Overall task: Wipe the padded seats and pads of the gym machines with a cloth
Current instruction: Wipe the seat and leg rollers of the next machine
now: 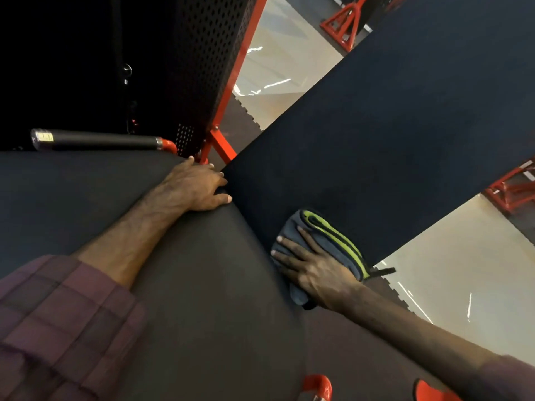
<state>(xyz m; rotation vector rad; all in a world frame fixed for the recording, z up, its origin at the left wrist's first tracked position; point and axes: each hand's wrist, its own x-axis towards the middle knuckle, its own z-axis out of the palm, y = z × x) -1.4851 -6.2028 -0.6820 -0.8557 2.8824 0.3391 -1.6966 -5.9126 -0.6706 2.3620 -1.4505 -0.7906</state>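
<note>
A folded grey microfibre cloth with a lime-green edge lay flat against the lower end of a long, dark navy padded board that slanted away. Beside it, touching at the corner, sat a broad black padded seat with a smooth surface.

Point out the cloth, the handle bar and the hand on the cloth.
cloth [333, 235]: head view, on its green-striped fold above the fingers.
handle bar [98, 139]: head view, middle of the black grip.
right hand [315, 270]: head view, on the back of the hand, pressing flat.
</note>
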